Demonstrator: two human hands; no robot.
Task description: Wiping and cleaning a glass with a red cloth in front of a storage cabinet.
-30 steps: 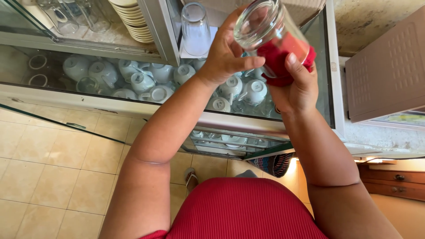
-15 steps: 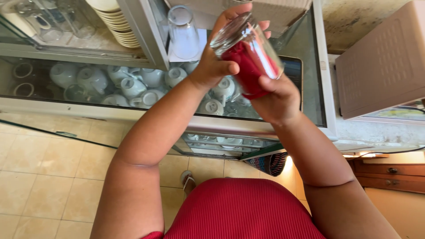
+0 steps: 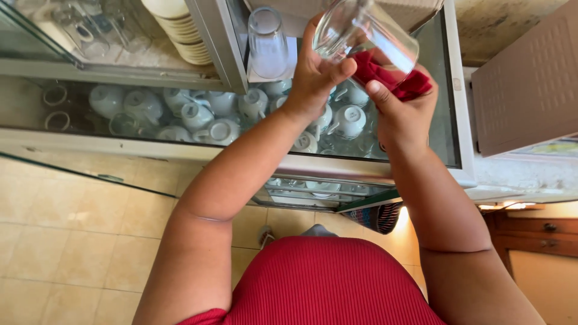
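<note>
— While both arms reach out over it, what is the biggest thing under the hands?
— A glass-fronted cabinet (image 3: pixel 457 126), its shelf below the hands crowded with white cups (image 3: pixel 198 114); plates (image 3: pixel 180 30) are stacked beyond the left hand, and an upturned tumbler (image 3: pixel 268 42) stands just beside it.
— And what do the hands carry?
— The left hand (image 3: pixel 316 75) is closed around a clear drinking glass (image 3: pixel 367 36), tilted, thumb across its wall. The right hand (image 3: pixel 403 111) grips a red cloth (image 3: pixel 391 75) pushed up into the glass's mouth, thumb pressing the fabric.
— Where is the glass, then?
— Held up between the two hands, above the cups, touching nothing else.
</note>
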